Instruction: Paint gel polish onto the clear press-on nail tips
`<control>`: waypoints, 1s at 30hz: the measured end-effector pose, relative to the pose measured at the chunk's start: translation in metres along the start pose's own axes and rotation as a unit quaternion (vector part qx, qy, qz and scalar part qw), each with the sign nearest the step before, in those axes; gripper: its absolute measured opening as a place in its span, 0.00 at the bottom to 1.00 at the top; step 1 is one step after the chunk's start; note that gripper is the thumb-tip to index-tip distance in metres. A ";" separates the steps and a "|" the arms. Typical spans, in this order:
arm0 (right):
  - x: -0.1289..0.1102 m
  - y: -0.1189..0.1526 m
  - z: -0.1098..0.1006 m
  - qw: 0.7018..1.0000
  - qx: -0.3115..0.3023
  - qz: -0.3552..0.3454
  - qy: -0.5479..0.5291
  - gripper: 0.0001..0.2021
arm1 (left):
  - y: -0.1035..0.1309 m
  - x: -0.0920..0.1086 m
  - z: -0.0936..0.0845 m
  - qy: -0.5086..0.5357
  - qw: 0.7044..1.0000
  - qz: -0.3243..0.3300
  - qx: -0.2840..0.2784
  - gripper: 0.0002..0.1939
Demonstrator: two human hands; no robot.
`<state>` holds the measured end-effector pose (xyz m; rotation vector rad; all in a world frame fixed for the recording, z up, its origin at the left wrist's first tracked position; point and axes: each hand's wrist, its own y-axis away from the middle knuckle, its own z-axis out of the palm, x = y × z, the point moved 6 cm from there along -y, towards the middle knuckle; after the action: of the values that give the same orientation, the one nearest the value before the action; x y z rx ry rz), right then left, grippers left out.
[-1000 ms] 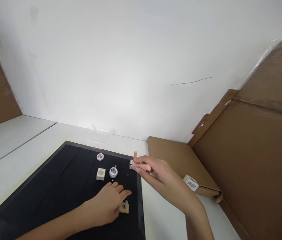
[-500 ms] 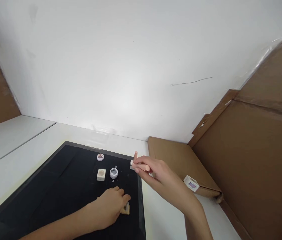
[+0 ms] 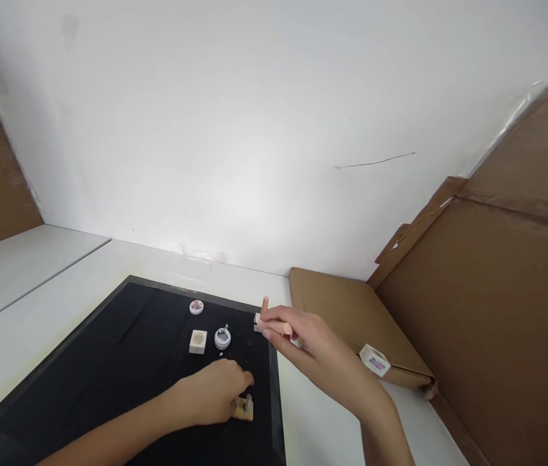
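Observation:
My left hand (image 3: 213, 391) hovers palm down over the black mat, fingers loosely bent and thumb apart from them. Beside its fingertips lies a small tan block (image 3: 243, 410) with a greyish piece (image 3: 248, 401) on it; the thumb side seems to touch the block's left edge. My right hand (image 3: 310, 343) is pinched round a pink rod-shaped tool (image 3: 278, 327), whose thin end points up. Behind that tool a small white box (image 3: 257, 321) is partly hidden. A round white pot (image 3: 222, 338) with silvery contents stands beyond my left hand, beside a cream square block (image 3: 198, 342).
A round white lid (image 3: 197, 307) with a picture lies at the back of the black mat (image 3: 128, 336). To the right is a flat cardboard box (image 3: 346, 310), with a white case (image 3: 374, 360) at its front edge. White and cardboard walls enclose the table.
My left hand has shifted up and slightly left, uncovering more of the tan block and the greyish piece. My right hand keeps its grip on the pink tool. The view has tilted slightly.

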<state>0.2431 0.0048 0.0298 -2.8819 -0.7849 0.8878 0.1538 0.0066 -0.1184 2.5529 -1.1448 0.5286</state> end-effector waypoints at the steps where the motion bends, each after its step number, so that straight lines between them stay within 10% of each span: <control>1: 0.000 0.000 0.000 1.000 -0.001 0.003 0.003 0.10 | 0.000 0.000 -0.001 0.006 1.000 0.002 0.003 0.15; 18: -0.007 0.004 -0.020 0.990 0.126 -0.017 -0.062 0.09 | 0.028 -0.028 -0.102 0.218 0.952 -0.032 0.212 0.20; 30: -0.004 0.001 -0.015 0.949 0.196 -0.059 -0.239 0.08 | 0.037 -0.026 -0.121 0.630 0.754 -0.027 0.186 0.18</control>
<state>0.2488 0.0034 0.0441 -2.2747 -0.6923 1.5522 0.0844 0.0486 -0.0184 1.6502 -0.4186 2.1424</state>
